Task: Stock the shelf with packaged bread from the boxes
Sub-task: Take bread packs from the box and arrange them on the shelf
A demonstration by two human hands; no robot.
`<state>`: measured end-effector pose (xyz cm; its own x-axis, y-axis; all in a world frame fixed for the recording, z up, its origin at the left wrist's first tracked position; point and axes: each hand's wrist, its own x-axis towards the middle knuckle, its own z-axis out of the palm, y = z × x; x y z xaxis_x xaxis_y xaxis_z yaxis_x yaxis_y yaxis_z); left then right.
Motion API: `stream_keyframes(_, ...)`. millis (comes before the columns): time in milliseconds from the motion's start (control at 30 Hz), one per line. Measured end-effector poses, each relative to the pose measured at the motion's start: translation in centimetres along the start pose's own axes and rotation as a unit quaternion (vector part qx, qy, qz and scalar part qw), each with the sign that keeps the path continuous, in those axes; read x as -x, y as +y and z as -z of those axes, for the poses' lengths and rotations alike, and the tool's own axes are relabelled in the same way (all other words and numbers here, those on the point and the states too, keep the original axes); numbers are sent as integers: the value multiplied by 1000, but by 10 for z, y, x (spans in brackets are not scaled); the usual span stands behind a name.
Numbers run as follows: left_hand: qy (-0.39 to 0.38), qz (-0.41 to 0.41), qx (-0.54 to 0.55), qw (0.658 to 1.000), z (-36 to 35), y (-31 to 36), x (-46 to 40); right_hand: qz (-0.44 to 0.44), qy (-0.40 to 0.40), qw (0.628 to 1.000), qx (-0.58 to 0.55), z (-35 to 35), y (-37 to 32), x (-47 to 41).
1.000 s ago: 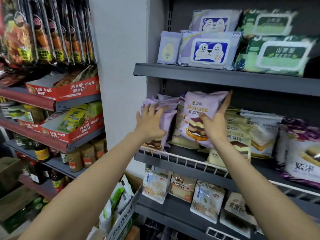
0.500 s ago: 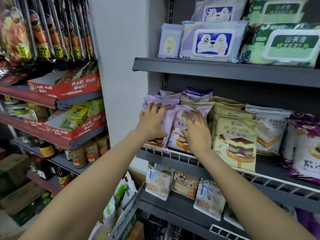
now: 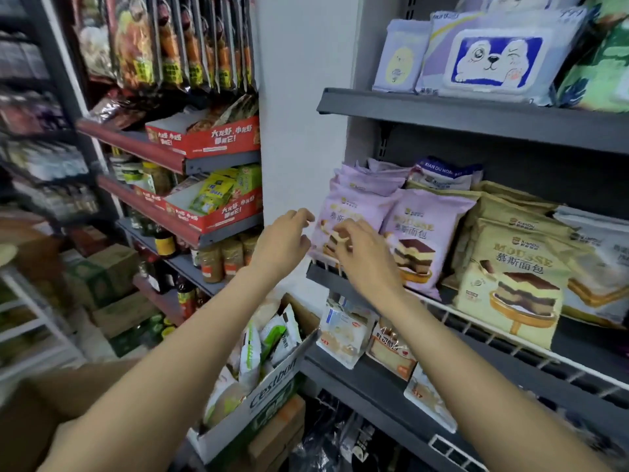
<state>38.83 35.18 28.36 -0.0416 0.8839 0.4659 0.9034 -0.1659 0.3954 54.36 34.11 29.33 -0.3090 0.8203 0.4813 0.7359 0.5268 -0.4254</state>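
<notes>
Both hands sit near the middle of the frame in front of the bread shelf (image 3: 381, 284), and neither holds anything: the left hand (image 3: 284, 245) hangs just left of the purple packs with its fingers loosely bent and apart, while the right hand (image 3: 366, 255) is in front of the lower part of the front-left purple pack (image 3: 350, 212), fingers slightly curled; whether they touch the wrapper I cannot tell. By the look of it the purple row is already stocked: several purple mousse-bread packs stand upright behind the white wire rail at the shelf's left end, with a second front pack (image 3: 425, 233) just beside the first and more tucked behind. To the right of them stand yellow mousse-bread packs (image 3: 514, 281) in the same design. More stock remains to be shelved, I judge, since the open cardboard box (image 3: 258, 403) at lower centre holds white and green bread bags. The purple packs are soft, puffy film pillows printed with a layered cake slice; they lean a little, so they probably slump if nudged.
</notes>
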Motion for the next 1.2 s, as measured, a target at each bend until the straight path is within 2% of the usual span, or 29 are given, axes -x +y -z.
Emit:
stream_keyframes(100,-42,81,-32,995,10,-44,51,14,-102,993,-56,-42,-27,9)
stream_keyframes(200,-122,184,-72,973,27,-99,119,30,-216,973,-76,-96,-67,32)
stream_keyframes(300,-192,284,-81,936,50,-155,193,74,-325,939,-88,-152,-116,66)
stream_keyframes(400,-228,368,-70,899,75,-213,266,113,-410,902,-79,-208,-167,96)
stream_keyframes(500,-236,442,-67,863,96,-262,333,94,-492,861,-90,-265,-213,128)
stream_keyframes(667,-288,505,-61,811,92,-326,433,64,-596,797,-75,-354,-268,200)
stream_keyframes(800,-338,556,-18,760,63,-347,495,25,-668,743,-36,-412,-282,271)
stream_keyframes(933,-412,600,17,686,22,-353,546,-42,-724,689,9,-447,-276,332)
stream_keyframes(1067,-460,634,48,620,-4,-355,574,-162,-780,604,29,-475,-258,372)
stream_keyframes(1200,-441,681,82,579,-21,-364,585,-246,-812,523,80,-487,-253,390)
